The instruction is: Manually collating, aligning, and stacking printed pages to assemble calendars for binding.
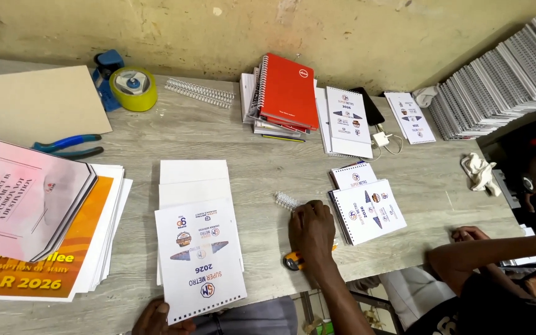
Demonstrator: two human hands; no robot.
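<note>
Bare forearms and hands, no sleeves, grey trousers [262,316].

The table [262,161] is pale grey wood grain. A red spiral notebook [290,90] tops a stack near its far edge, beside a silver binding coil [201,93] and a yellow-green tape roll [133,89] on a blue dispenser [107,65]. The pliers [68,146] have blue handles. White calendar sheets [200,260] carry small multicoloured logos; the posters at the left edge are pink [23,198] and orange [63,260]
</note>
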